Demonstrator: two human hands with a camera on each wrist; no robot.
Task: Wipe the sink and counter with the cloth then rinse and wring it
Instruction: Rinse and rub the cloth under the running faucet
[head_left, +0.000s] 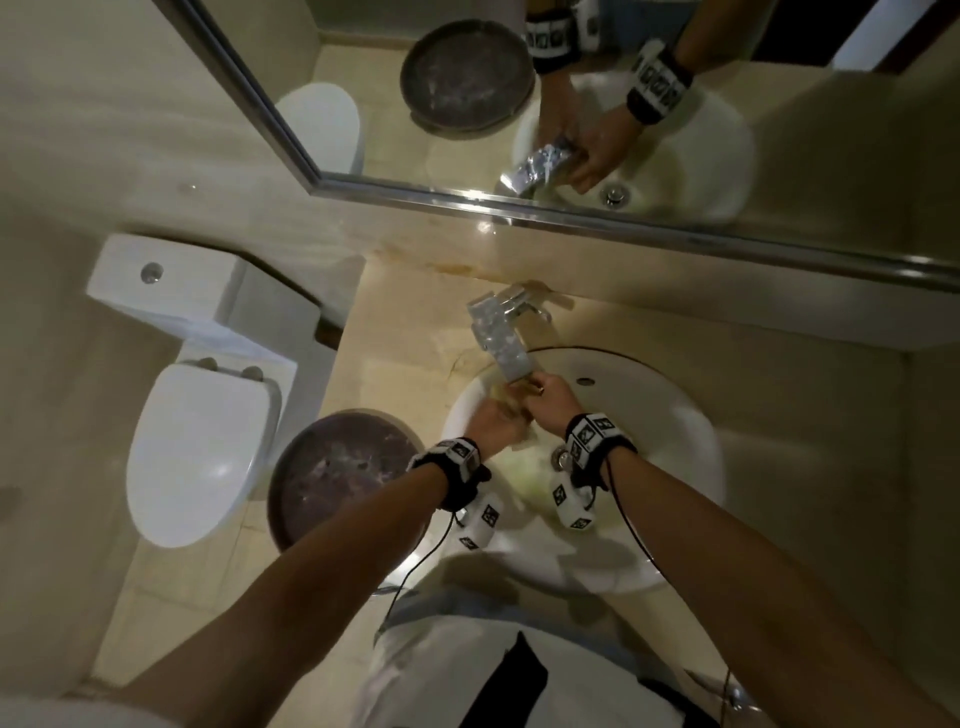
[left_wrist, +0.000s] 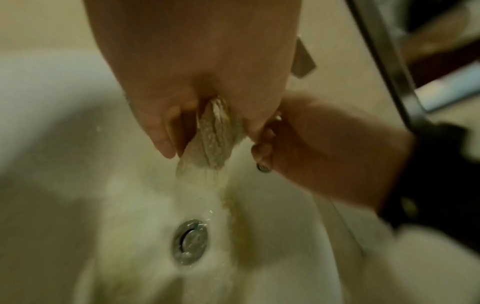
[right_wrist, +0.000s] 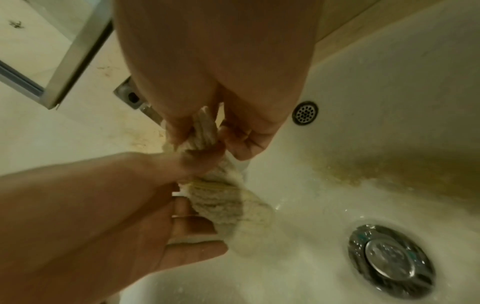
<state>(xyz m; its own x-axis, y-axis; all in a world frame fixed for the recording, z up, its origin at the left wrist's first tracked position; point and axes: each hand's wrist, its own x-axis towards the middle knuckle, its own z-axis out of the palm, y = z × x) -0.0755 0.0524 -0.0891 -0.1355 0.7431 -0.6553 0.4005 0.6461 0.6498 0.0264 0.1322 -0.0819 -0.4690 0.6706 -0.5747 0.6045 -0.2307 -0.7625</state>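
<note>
A pale, wet, ribbed cloth (right_wrist: 221, 197) is bunched into a roll over the white sink (head_left: 675, 415), just below the chrome faucet (head_left: 498, 332). My left hand (head_left: 496, 418) grips its lower part, and in the left wrist view my fingers curl round the cloth (left_wrist: 213, 139). My right hand (head_left: 543, 397) grips the upper part, and the right wrist view shows my right hand (right_wrist: 221, 135) pinching the cloth tight. Both hands touch. Water runs off the cloth's lower end toward the drain (left_wrist: 191, 241). Yellowish staining marks the basin wall (right_wrist: 363, 170).
The beige counter (head_left: 405, 332) surrounds the sink, with a dark round dish (head_left: 337, 478) at its left end. A white toilet (head_left: 197, 447) stands further left. The mirror (head_left: 571, 104) hangs behind the faucet. An overflow hole (right_wrist: 305, 112) sits high in the basin.
</note>
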